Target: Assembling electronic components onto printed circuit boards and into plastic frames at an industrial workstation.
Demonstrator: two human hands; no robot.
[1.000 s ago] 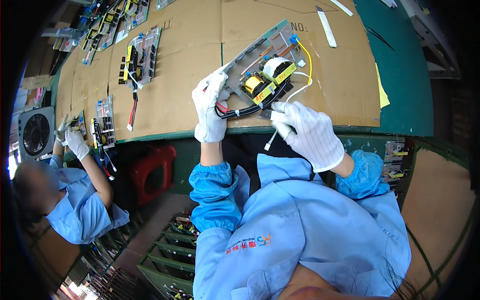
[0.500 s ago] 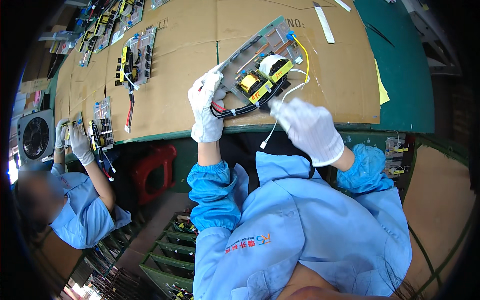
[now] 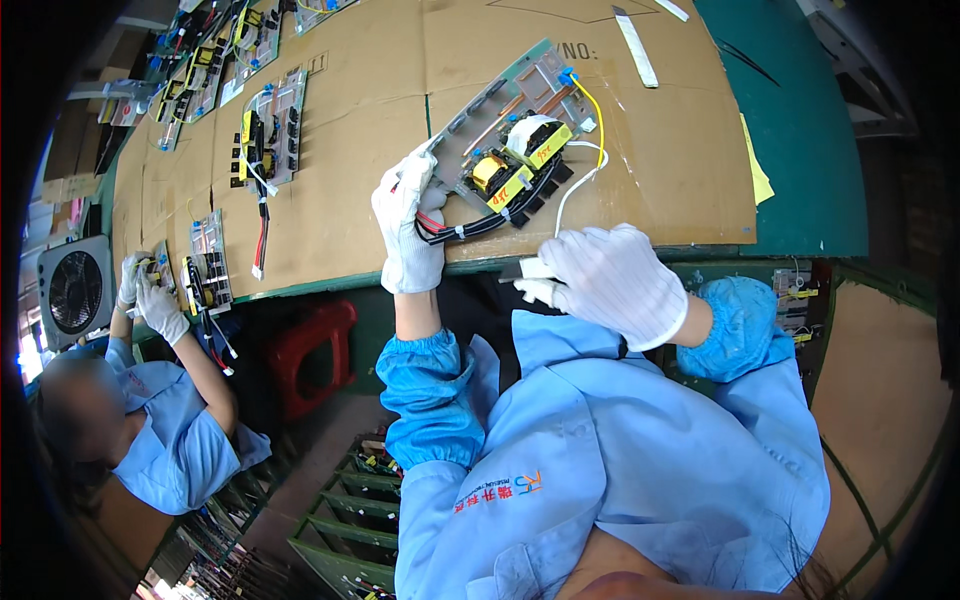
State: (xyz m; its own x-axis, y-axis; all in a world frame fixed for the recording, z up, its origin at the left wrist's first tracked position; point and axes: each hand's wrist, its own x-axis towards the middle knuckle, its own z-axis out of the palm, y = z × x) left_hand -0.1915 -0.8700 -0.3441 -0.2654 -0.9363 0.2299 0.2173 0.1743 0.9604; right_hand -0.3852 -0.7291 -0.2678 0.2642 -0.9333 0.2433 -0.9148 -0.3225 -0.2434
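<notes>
At a cardboard-covered workbench (image 3: pixel 812 190), gripping a circuit board (image 3: pixel 500 130) by one end

Holds, with the left hand (image 3: pixel 408 222) in a white knit glove, the lower-left end of the board, pinched between curled fingers and thumb. Tilts the board over the near part of the brown cardboard sheet (image 3: pixel 685 190), with the far end up and to the right. Cannot tell whether that end touches the cardboard.

Notice on the board two yellow-labelled transformers (image 3: pixel 493 172), a yellow wire (image 3: pixel 603 120) at the upper right, and black cables (image 3: pixel 470 230) bundled along the lower edge.

Pinches, with the right hand (image 3: pixel 605 282), also gloved, a small dark piece (image 3: pixel 511 272) between bent fingertips, near the bench edge and apart from the board. Cannot tell its exact kind. Follow a white lead (image 3: pixel 567 194) from the board down to the right hand; cannot tell whether gripped there.

Wears a light-blue work shirt (image 3: pixel 690 460) and brighter blue sleeve covers (image 3: pixel 430 400).

Find, to the left, more circuit boards (image 3: pixel 275 125) on the cardboard, and a co-worker (image 3: pixel 185 430) with both gloved hands at another board, near a fan (image 3: pixel 75 287). Find, lower down, a red plastic stool (image 3: pixel 325 313) and a green slotted rack (image 3: pixel 330 530).
</notes>
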